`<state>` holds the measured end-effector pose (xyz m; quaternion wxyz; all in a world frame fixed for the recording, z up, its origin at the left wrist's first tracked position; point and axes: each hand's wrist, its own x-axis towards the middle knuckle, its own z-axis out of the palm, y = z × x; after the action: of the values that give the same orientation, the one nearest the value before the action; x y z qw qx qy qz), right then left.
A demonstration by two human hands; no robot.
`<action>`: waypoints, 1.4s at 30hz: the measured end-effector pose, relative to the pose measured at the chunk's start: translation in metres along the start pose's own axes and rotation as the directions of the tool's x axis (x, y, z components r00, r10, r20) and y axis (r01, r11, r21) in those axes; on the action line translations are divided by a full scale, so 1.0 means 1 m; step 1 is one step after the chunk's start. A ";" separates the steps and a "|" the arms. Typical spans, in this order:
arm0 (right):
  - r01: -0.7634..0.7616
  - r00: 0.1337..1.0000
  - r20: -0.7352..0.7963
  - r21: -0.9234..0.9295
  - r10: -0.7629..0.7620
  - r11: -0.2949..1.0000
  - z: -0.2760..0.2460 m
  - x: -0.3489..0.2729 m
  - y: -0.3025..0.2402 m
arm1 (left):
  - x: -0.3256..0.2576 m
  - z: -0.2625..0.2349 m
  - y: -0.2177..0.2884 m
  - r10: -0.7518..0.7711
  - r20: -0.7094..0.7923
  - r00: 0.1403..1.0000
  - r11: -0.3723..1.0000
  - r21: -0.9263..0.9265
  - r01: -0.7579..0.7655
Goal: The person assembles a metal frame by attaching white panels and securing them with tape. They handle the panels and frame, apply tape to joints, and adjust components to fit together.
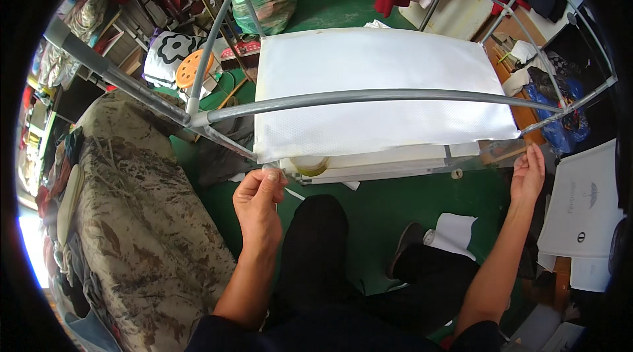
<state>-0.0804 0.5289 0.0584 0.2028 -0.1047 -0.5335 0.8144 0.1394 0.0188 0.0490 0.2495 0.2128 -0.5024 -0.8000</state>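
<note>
"At one o'clock, where's our white, textured rectangular sheet (389, 62)?"
"Among the grey tubular metal frame (369, 95)'s bars. Our right hand (529, 171), at three, pinches a clear glossy strip (491, 154)."
"And our left hand (258, 202), at eight?"
"Pinched closed near the sheet's corner; we can't tell on what. Green floor (372, 220) shows at five."

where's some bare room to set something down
Most of the white panel is bare, either side of the front grey tube. Green floor shows between the knee and the shoe. Crowded: the panel's right, around the blue bag.
</note>
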 end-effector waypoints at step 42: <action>0.009 0.996 -0.084 -0.187 -0.025 0.982 0.026 0.000 0.015 | 0.019 -0.009 -0.020 0.204 -0.109 0.973 0.974 0.127 -0.190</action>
<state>-0.0940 0.5020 0.0552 0.2218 -0.1536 -0.5990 0.7539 0.1264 0.0080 0.0255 0.3450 0.2244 -0.5505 -0.7263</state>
